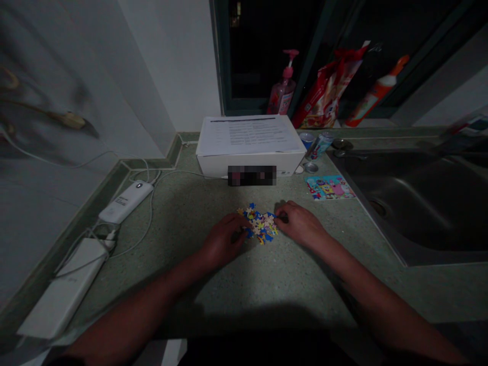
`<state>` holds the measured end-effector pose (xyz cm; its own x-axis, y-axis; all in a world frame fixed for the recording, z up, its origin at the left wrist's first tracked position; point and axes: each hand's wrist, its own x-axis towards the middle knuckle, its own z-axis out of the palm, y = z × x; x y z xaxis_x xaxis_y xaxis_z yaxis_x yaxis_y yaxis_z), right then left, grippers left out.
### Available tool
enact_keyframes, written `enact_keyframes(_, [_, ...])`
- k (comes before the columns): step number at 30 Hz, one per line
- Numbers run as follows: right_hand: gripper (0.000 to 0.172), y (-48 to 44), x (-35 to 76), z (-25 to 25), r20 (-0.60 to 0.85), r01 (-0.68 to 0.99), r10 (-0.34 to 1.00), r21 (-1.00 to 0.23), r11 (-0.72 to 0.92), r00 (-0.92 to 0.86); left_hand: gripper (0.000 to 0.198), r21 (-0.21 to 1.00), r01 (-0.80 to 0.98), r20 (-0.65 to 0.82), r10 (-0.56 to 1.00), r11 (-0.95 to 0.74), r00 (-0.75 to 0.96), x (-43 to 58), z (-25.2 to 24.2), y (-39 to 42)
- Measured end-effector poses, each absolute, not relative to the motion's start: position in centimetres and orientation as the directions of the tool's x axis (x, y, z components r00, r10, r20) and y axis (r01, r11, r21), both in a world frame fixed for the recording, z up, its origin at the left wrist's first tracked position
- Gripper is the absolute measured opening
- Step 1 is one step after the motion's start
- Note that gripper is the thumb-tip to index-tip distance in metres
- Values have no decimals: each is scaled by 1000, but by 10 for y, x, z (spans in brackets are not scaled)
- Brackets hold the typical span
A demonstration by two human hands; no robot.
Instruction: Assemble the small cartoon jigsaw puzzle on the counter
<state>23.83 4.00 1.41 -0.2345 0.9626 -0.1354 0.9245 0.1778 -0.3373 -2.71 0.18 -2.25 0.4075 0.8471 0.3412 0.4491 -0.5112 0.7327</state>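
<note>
- Head view: the assembled cluster of jigsaw puzzle pieces [261, 223] lies on the speckled green countertop [183, 284], between the left hand [223, 241] and right hand [299, 223].
- Left fingers [238, 227] and right fingers [282, 216] curve down, touching the cluster's opposite edges; each hand's fingers sit close together. Clamping cannot be determined.
- Countertop extends toward 12 o'clock to a white box [249, 162]. A steel sink [412, 203] lies at 3 o'clock, and a white power bank [63, 287] at 8 o'clock.
- A printed sheet [247, 134] tops the box; its text is too small to read.
- A cartoon picture card [330, 187] lies at 1 o'clock.
</note>
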Motion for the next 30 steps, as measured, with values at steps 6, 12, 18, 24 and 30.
enact_keyframes(6, [10,42,239,9,-134,922,967,-353,157,-216,21,738,445,333,847,-508,414,-27,-21,2])
enact_keyframes(12, [12,43,238,6,-128,882,959,-439,173,-252,20,736,449,336,849,-507,409,-26,-19,2])
enact_keyframes(18, [17,41,239,9,-105,892,968,-420,166,-229,21,741,440,337,848,-507,410,-26,-19,1])
enact_keyframes(24, [9,41,242,7,-103,901,967,-396,176,-234,21,739,452,318,850,-499,419,-27,-17,1])
enact_keyframes(30, [9,42,240,3,-93,885,969,-433,168,-229,20,747,441,320,851,-497,417,-26,-17,1])
